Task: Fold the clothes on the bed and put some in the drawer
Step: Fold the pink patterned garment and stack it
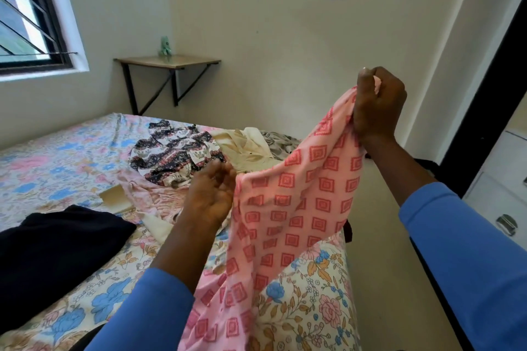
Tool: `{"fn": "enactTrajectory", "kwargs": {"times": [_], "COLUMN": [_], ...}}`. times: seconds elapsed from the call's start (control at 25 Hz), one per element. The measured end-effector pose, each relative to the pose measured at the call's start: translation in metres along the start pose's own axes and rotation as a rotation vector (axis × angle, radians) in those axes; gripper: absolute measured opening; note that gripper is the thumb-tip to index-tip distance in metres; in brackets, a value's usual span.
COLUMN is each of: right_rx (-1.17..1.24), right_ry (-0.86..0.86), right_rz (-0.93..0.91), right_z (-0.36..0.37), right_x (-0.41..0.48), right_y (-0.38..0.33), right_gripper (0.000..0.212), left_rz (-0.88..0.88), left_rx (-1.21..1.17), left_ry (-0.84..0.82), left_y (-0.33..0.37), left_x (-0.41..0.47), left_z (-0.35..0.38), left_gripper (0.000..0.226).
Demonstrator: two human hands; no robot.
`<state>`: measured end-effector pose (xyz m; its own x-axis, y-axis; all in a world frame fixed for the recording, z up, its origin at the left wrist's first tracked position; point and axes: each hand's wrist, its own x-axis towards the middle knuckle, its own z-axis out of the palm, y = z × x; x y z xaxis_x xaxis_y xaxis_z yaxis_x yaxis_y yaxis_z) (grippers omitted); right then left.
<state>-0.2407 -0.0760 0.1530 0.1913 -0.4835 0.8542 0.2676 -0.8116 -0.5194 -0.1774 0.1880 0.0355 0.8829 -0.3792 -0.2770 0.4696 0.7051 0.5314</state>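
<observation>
A: Over the floral bed (57, 157), what's where?
B: Right hand (376, 105) clenches the pink garment (285, 222) aloft; left hand (209, 196) curls at its edge, grip unclear. Other clothes (174, 151) lie beyond, barred window (25, 8) left.

- A bed (57, 157) in a flowered sheet is carrying loose clothes.
- A black-and-white patterned garment (174, 154) is lying crumpled toward its far end.
- A cream garment (251, 148) is lying just right of the patterned garment, and a grey garment (278, 142) farther right.
- A tan card (115, 198) is lying near its left, closer to the camera.
- A navy garment (57, 251) is lying well apart, closer still.
</observation>
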Motion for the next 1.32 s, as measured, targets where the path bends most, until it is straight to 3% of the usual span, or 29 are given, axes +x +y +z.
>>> {"fn": "enactTrajectory", "kwargs": {"times": [0.04, 0.16, 0.2, 0.32, 0.4, 0.52, 0.76, 0.96, 1.08, 1.28, 1.32], "right_rx": [0.001, -0.028, -0.041, -0.099, -0.13, -0.168, -0.189, -0.204, -0.207, -0.161, -0.151], "right_ry": [0.001, -0.011, -0.026, -0.065, -0.076, -0.069, -0.068, -0.056, -0.016, 0.039, 0.043], "right_rz": [-0.013, -0.035, -0.029, -0.031, -0.034, -0.024, -0.001, 0.033, 0.042, 0.086, 0.084], "right_z": [-0.001, 0.0, 0.001, 0.003, -0.002, -0.01, -0.022, -0.031, -0.037, -0.031, -0.03], "right_x": [0.003, 0.006, 0.005, -0.001, -0.004, -0.003, -0.001, -0.001, 0.001, 0.005, 0.008], "right_y": [-0.004, -0.021, -0.027, -0.034, -0.031, -0.025, -0.013, -0.015, -0.019, -0.047, -0.058], "right_gripper": [0.038, 0.034, 0.035, 0.038, 0.039, 0.041, 0.043, 0.04, 0.038, 0.039, 0.041], "left_rz": [-0.006, -0.218, -0.314, -0.568, -0.598, -0.603, -0.393, -0.027, 0.162, 0.29, 0.393], "left_rx": [0.065, 0.822, 0.972, 0.814, 0.724, 0.753, 0.324, 0.559, 0.494, 0.464, 0.451], "left_ry": [-0.04, -0.07, -0.082, -0.206, -0.292, -0.361, -0.406, -0.369, -0.253, -0.125, -0.116], "left_y": [0.006, -0.025, -0.046, -0.093, -0.112, -0.134, -0.138, -0.082, -0.026, 0.067, 0.081], "left_x": [-0.006, -0.027, -0.032, -0.041, -0.043, -0.055, -0.052, -0.041, -0.034, -0.038, -0.045], "left_z": [0.001, -0.025, -0.041, -0.07, -0.069, -0.055, -0.042, -0.012, 0.003, 0.04, 0.048], "left_gripper": [0.023, 0.072, 0.083, 0.085, 0.072, 0.075, 0.069, 0.038, 0.038, 0.028, 0.028]}}
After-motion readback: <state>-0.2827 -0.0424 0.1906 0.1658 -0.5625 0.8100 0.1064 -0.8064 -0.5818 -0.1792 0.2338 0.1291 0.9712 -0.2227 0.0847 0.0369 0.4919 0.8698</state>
